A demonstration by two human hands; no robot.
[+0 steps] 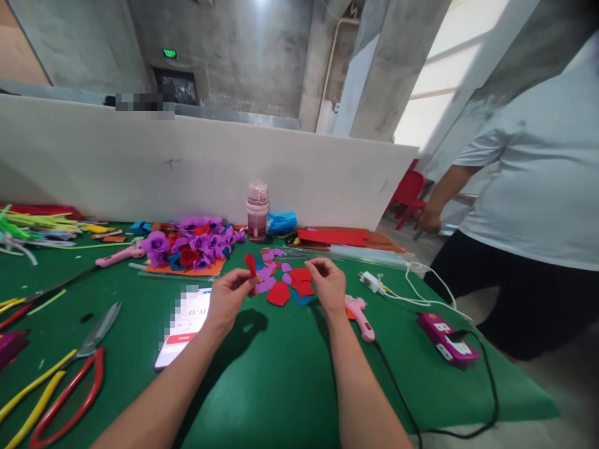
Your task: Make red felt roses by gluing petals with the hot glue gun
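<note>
Between the thumb and fingers of my left hand (230, 298) is a small red flower piece (250, 264), held upright above the table. My right hand (329, 284) is closed in a pinch; whatever its fingertips may hold is too small to make out. Between and beyond both hands lie loose petal cut-outs: a red petal (279, 294) in front, purple petals (266, 272) behind, and some blue ones partly covered. A pink glue gun (360, 318) rests just right of my right wrist. The phone (180, 330) with a lit timer lies beside my left forearm.
Finished purple and red flowers (201, 240) are heaped at the back left. Large scissors (88, 349) lie at the left. A pink bottle (258, 212) stands before the white partition (210, 156). A purple power strip (447, 340) and cables lie right. A person (538, 162) stands beyond.
</note>
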